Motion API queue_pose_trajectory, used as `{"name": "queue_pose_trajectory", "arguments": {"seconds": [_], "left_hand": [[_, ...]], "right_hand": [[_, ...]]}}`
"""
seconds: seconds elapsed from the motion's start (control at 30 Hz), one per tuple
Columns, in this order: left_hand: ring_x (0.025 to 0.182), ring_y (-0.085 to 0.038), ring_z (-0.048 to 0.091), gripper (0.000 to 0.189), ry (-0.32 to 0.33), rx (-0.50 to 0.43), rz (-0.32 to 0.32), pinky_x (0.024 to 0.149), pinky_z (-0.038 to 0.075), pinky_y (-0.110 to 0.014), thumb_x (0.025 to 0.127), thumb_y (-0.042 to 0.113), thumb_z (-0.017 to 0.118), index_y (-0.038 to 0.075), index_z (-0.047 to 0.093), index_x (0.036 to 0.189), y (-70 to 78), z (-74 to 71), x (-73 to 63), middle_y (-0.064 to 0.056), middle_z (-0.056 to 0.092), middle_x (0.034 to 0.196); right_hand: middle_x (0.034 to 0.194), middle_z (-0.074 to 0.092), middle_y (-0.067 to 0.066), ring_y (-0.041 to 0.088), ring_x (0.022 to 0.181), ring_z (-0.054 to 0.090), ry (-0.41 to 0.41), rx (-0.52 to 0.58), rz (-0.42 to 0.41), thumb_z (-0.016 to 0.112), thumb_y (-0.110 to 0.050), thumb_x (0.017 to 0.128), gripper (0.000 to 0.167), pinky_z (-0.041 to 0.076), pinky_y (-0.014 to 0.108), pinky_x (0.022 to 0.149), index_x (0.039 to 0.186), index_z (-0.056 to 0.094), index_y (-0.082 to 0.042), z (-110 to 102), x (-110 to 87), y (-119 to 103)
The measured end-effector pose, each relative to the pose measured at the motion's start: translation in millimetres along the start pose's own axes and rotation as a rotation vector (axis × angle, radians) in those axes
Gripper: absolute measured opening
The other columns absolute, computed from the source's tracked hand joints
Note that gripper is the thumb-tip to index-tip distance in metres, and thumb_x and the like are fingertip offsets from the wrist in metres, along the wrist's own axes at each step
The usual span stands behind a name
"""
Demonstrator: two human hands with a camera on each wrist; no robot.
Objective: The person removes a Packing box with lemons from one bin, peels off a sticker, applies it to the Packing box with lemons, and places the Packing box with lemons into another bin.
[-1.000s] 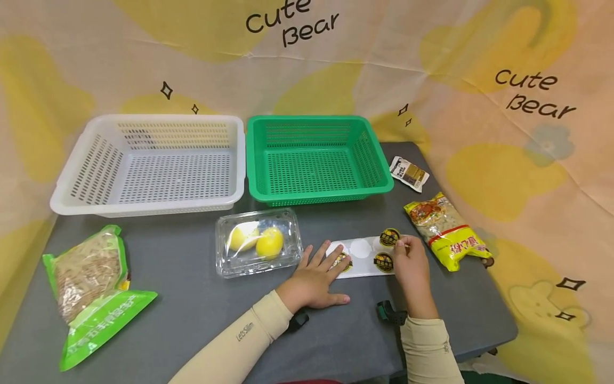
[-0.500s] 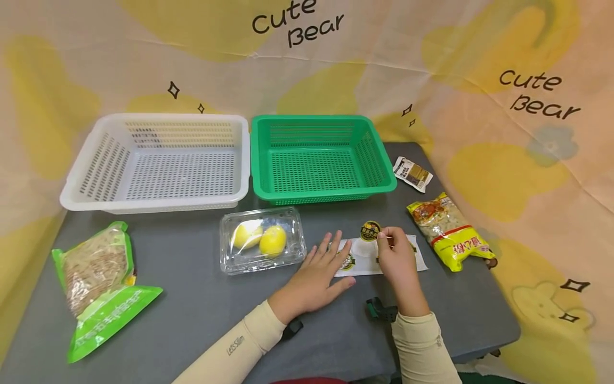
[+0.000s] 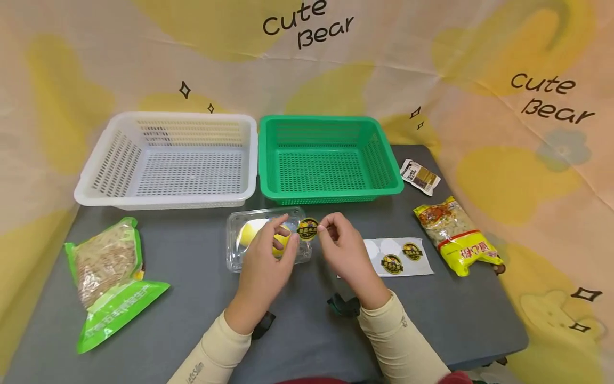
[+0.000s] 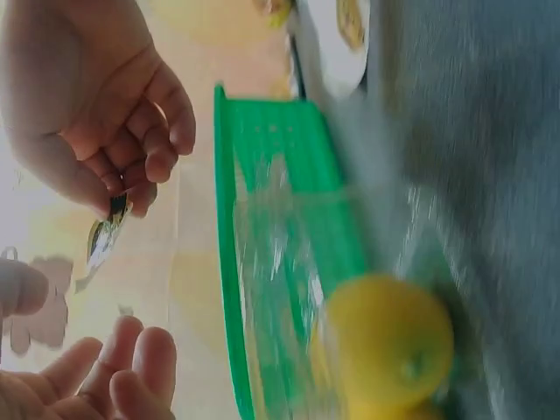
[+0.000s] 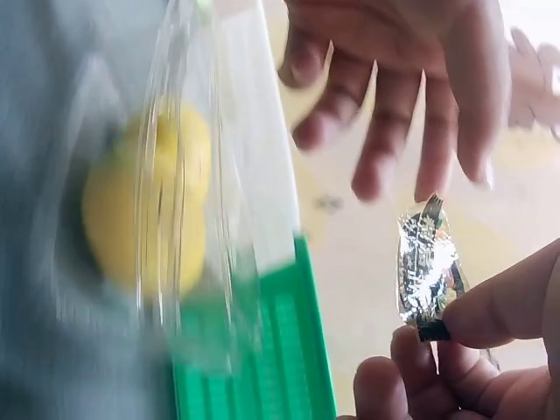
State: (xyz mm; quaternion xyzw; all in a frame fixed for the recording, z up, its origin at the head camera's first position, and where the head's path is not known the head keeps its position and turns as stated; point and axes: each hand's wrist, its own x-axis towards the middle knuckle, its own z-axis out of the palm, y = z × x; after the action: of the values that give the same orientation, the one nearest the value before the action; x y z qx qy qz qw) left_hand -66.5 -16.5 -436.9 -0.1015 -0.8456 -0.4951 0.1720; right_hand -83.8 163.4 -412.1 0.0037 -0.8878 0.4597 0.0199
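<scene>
My right hand (image 3: 349, 258) pinches a round black-and-gold sticker (image 3: 308, 229) by its edge between thumb and fingertips. In the right wrist view the sticker (image 5: 426, 267) looks shiny and slightly curved. My left hand (image 3: 264, 266) is raised on the sticker's other side, its thumb and fingers spread apart; one fingertip is close to the sticker's edge, and whether it touches is unclear. Beneath the hands lies a closed clear plastic box (image 3: 235, 250) with yellow, lemon-like fruit (image 4: 389, 337) inside, partly hidden by the left hand. A white sticker sheet (image 3: 417, 266) with more round stickers lies to the right.
Behind stand a white basket (image 3: 168, 202) and a green basket (image 3: 336, 196), side by side. A green-edged food bag (image 3: 112, 272) lies on the left. On the right are a yellow food bag (image 3: 458, 234) and a small sachet (image 3: 420, 177) on the grey table (image 3: 192, 298).
My right hand has peeled the sticker off the sheet and carried it left over the plastic box. My left hand has lifted from the sheet and moved left, up to the sticker.
</scene>
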Motion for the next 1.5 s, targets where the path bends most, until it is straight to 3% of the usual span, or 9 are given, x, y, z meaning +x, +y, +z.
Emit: {"name": "queue_pose_trajectory", "arguments": {"seconds": [0.1,0.3,0.5,0.67,0.8,1.03,1.13,1.3,1.5], "left_hand": [[0.077,-0.021,0.061,0.041,0.047,0.001,-0.053,0.063,0.051,-0.039,0.101,0.018,0.073,0.005,0.065,0.138,-9.4,-10.6,6.4,-0.005,0.071,0.1],[0.069,-0.022,0.058,0.034,0.146,0.104,-0.021,0.061,0.046,-0.039,0.097,0.005,0.074,0.002,0.068,0.13,-27.2,-21.8,13.0,-0.007,0.068,0.088],[0.072,-0.031,0.051,0.027,0.135,0.27,-0.009,0.062,0.043,-0.042,0.092,0.002,0.075,0.002,0.071,0.119,-38.7,-26.9,14.5,-0.009,0.066,0.081],[0.07,-0.034,0.05,0.025,0.129,0.384,0.046,0.061,0.044,-0.044,0.091,0.0,0.073,-0.001,0.072,0.116,-46.4,-23.1,12.8,-0.015,0.072,0.082],[0.071,-0.036,0.05,0.024,0.139,0.429,0.085,0.064,0.043,-0.046,0.091,0.0,0.075,-0.002,0.072,0.114,-51.9,-18.6,12.5,-0.019,0.074,0.087],[0.114,-0.049,0.046,0.056,0.199,0.437,0.088,0.081,0.041,-0.062,0.089,0.007,0.079,0.005,0.06,0.141,-51.0,-20.7,8.4,-0.025,0.056,0.13],[0.12,-0.051,0.044,0.051,0.223,0.409,0.095,0.083,0.039,-0.066,0.092,0.009,0.074,0.004,0.06,0.141,-50.5,-25.5,7.5,-0.025,0.053,0.14],[0.134,-0.052,0.04,0.042,0.139,0.383,0.045,0.094,0.035,-0.072,0.1,0.011,0.065,0.002,0.063,0.141,-55.4,-31.5,-3.6,-0.025,0.049,0.154],[0.144,-0.049,0.04,0.038,-0.001,0.419,0.045,0.098,0.038,-0.073,0.105,0.019,0.063,0.009,0.069,0.141,-66.5,-35.1,-19.3,-0.019,0.05,0.159]], "right_hand": [[0.087,0.063,0.0,0.02,0.077,0.058,-0.052,-0.009,-0.033,0.062,-0.021,0.104,0.007,0.047,0.039,0.07,0.104,0.064,-0.014,18.1,6.0,-13.0],[0.081,0.061,-0.003,0.017,0.074,0.057,-0.085,-0.092,-0.067,0.062,-0.021,0.101,0.005,0.047,0.037,0.068,0.1,0.064,-0.016,46.1,19.5,-21.4],[0.084,0.069,-0.004,0.018,0.082,0.061,-0.062,-0.286,-0.165,0.067,-0.018,0.099,0.005,0.051,0.036,0.073,0.099,0.07,-0.014,64.8,29.2,-18.5],[0.086,0.073,-0.004,0.02,0.082,0.063,-0.047,-0.402,-0.226,0.07,-0.016,0.099,0.004,0.052,0.037,0.074,0.099,0.073,-0.013,72.0,31.9,-17.5],[0.084,0.072,-0.003,0.022,0.079,0.062,-0.017,-0.444,-0.281,0.073,-0.012,0.096,0.002,0.051,0.039,0.073,0.096,0.075,-0.012,75.4,33.7,-16.9],[0.13,0.06,0.011,0.034,0.119,0.053,0.124,-0.431,-0.38,0.077,-0.016,0.097,0.029,0.047,0.054,0.092,0.125,0.07,-0.01,71.0,21.2,-21.1],[0.14,0.062,0.009,0.035,0.131,0.052,0.125,-0.437,-0.472,0.068,-0.012,0.101,0.028,0.046,0.057,0.101,0.129,0.073,-0.01,66.7,13.6,-24.8],[0.151,0.061,0.007,0.032,0.144,0.05,-0.033,-0.595,-0.542,0.058,-0.017,0.106,0.036,0.038,0.058,0.116,0.139,0.07,-0.009,77.2,-0.8,-19.0],[0.166,0.043,0.006,0.027,0.156,0.033,-0.19,-0.768,-0.481,0.047,-0.03,0.112,0.05,0.022,0.058,0.125,0.157,0.053,-0.011,90.7,-9.5,-10.6]]}}
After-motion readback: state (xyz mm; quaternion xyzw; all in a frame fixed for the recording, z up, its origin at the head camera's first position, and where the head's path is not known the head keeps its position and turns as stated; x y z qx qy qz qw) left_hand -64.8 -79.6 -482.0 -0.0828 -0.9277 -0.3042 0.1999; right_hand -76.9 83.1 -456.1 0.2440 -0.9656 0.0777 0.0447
